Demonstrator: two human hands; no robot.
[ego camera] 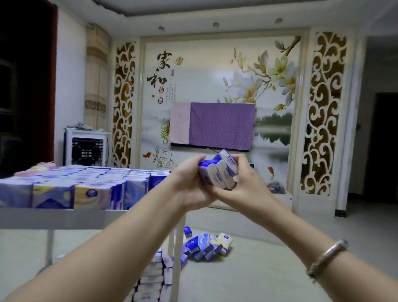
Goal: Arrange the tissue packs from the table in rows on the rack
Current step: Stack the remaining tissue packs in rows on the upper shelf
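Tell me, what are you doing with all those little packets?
A person is holding a small bunch of tissue packs up in the air between both hands, the left hand and the right hand wrapped around them. Beside them, the top shelf of a white rack is already filled with rows of packs. More packs lie in a loose pile on the floor behind the rack, and some sit on a lower shelf.

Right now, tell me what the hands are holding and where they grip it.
Both hands hold a bundle of tissue packs: left hand curls round its left end, right hand round its right end and underside.
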